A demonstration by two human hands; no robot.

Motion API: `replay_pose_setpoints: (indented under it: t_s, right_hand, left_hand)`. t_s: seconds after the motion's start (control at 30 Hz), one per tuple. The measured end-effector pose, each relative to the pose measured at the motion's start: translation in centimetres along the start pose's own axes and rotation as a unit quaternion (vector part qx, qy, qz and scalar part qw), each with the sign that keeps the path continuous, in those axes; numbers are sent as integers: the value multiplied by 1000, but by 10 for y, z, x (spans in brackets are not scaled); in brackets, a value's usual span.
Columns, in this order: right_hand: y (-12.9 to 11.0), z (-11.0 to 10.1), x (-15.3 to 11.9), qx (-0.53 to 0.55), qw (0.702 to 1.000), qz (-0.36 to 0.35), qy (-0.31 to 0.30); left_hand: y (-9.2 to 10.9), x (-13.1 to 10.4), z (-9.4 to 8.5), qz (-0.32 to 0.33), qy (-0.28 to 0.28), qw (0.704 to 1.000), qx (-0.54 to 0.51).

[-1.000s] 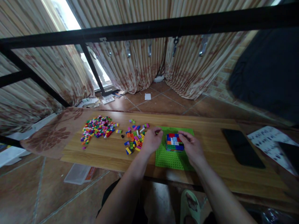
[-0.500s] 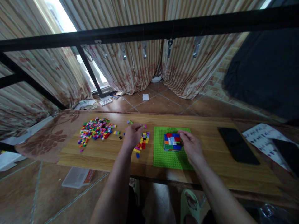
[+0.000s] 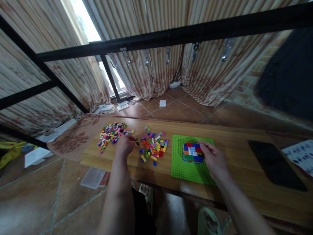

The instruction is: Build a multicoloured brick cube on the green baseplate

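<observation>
The stack of bricks [image 3: 192,152] sits on the green plate [image 3: 177,171], a bit toward its far side, and the plate lies flat on the wooden bench [image 3: 234,147]; the right hand [image 3: 214,158] is at the stack's right side, with thumb and finger close together by the far corner, and I cannot tell if they pinch a brick there or just touch it; the left hand [image 3: 125,145] is by the big pile of little bricks [image 3: 113,132], with its fingers curled in, and its tips are too hard to see to say if they hold a brick; I think the left hand does best to go slow, pinch just one brick by its sides, and not shove the pile about; mind the loose bricks [image 3: 154,147] that lie between that hand and the plate, as a low wrist could knock them; the right hand does best with a soft touch, since a hard push from the side might pop a top brick off or make the plate slide.
</observation>
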State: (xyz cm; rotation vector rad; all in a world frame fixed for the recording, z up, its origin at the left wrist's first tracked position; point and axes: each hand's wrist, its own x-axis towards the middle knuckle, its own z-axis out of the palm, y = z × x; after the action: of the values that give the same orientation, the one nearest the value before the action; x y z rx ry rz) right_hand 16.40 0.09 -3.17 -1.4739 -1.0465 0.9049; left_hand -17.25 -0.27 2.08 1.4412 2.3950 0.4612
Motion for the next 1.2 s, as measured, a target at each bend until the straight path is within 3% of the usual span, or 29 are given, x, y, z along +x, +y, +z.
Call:
replay_pose_setpoints:
  t_s: [0.2, 0.37, 0.87, 1.2]
  right_hand:
    - [0, 1, -1, -16, 1000, -3, -13]
    - [1, 0, 0, -29, 999, 1, -16]
    - [-2, 2, -1, -12, 1000, -3, -6]
    - [-3, 1, 0, -11, 1000, -2, -5]
  left_hand:
    - [13, -2, 13, 58, -26, 998, -15]
    - [20, -2, 19, 56, -48, 997, 8]
    - [33, -3, 19, 46, -54, 993, 96]
    - [36, -7, 15, 36, -52, 993, 100]
